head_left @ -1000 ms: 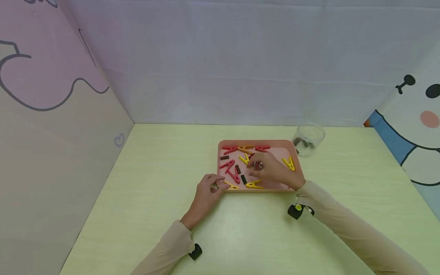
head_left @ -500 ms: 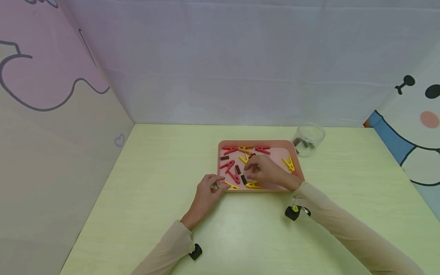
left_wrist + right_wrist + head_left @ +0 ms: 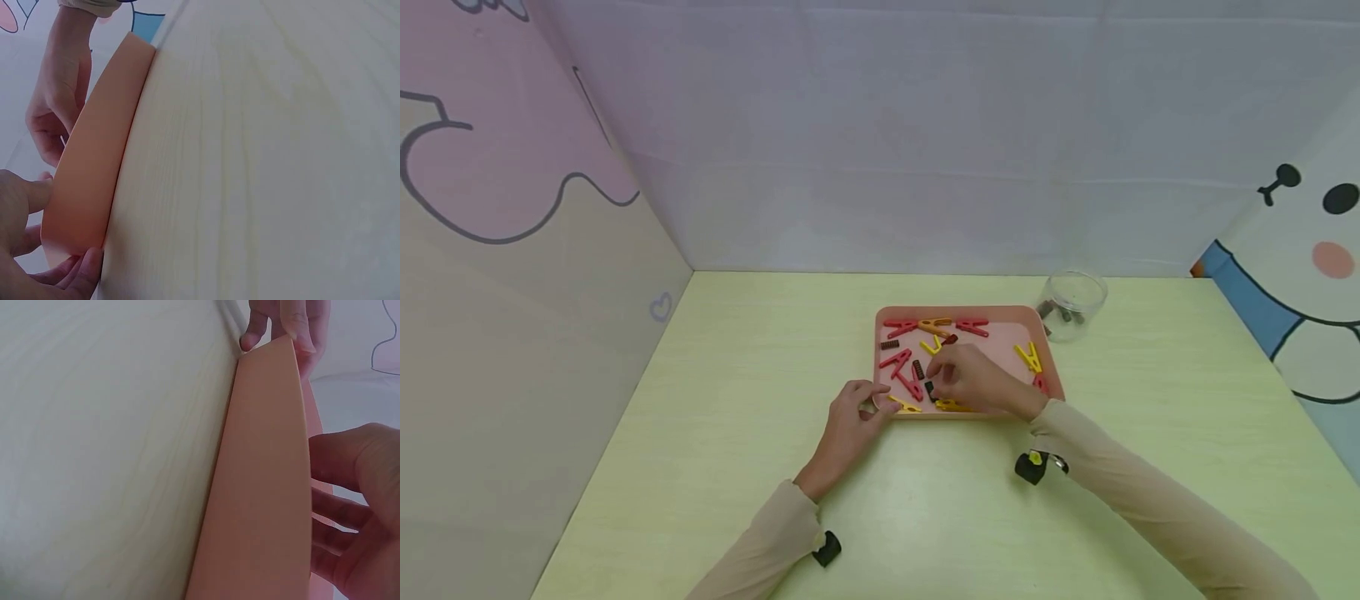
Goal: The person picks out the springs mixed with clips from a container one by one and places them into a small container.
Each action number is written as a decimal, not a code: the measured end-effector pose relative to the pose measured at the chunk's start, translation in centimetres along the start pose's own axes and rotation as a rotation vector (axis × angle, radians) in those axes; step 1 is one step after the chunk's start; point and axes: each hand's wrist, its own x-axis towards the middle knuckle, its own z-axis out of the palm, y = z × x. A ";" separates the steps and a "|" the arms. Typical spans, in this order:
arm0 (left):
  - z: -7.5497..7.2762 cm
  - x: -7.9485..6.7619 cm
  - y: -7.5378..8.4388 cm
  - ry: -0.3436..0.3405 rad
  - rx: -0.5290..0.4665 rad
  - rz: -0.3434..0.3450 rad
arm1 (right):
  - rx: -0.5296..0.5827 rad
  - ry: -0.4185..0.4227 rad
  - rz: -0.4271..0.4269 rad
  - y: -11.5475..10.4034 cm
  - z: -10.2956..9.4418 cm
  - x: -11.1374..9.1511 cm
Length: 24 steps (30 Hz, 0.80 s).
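Note:
My left hand (image 3: 852,417) grips the near left corner of a pink tray (image 3: 1033,317); in the left wrist view its thumb is at the rim and its fingers at the outer wall. Over the middle of the tray, my right hand (image 3: 973,379) reaches down with bent fingers, its fingertips at a dark spring (image 3: 931,390). The tray wall hides those tips in the right wrist view, so a hold on the spring cannot be told. Around it lie red clips (image 3: 910,385), yellow clips (image 3: 1028,358), an orange clip (image 3: 935,325) and more springs (image 3: 890,344).
Behind the tray's right corner stands a clear round container (image 3: 1075,300) with several small dark pieces visible through it. A pale wooden tabletop (image 3: 760,350) lies under everything, with a white wall (image 3: 880,167) behind and printed panels on both sides.
My right hand has moved left and toward the near side over the tray, to the dark spring. More of the red clip at the tray's right shows. My left hand stays on the corner.

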 end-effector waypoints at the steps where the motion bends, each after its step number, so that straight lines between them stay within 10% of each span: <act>1: 0.0 0.0 0.0 0.000 0.001 -0.002 | -0.001 -0.002 -0.005 0.0 0.1 0.0; 24: -0.1 -0.1 0.2 0.001 0.011 0.010 | -0.024 -0.012 -0.049 -0.1 1.1 0.1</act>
